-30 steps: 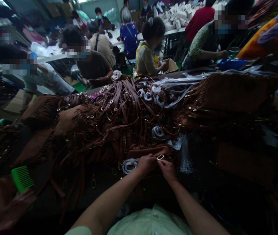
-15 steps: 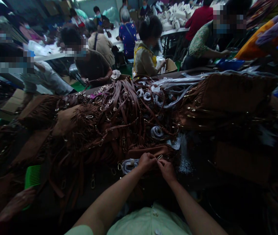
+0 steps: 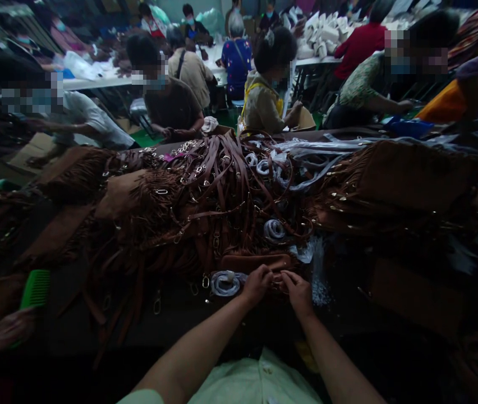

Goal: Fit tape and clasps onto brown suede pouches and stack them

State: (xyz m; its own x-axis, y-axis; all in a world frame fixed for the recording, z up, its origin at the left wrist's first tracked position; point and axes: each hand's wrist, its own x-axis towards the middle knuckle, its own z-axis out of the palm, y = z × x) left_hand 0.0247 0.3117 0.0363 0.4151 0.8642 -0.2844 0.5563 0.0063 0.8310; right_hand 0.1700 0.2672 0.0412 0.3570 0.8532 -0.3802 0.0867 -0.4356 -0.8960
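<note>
My left hand is closed in a pinch at the front edge of a brown leather bag. Just to its right, my right hand has its fingertips pressed together too. A small gap separates the hands, and whatever lies in their fingertips is too dark and small to make out. Beside my left wrist sits a coiled strap in clear wrap. Oval metal rings lie left of that coil. Thin clear plastic strands spread out to the right of my right hand.
Brown straps with metal clasps heap up in the middle. Fringed bags are piled at the right and left. At the lower left, another person's hand holds a green comb. Several people work across the table.
The light metal ring seen at my fingertips no longer shows plainly. My hands have moved slightly apart and lower. The other person's hand with the comb has shifted left, and the view has turned a little.
</note>
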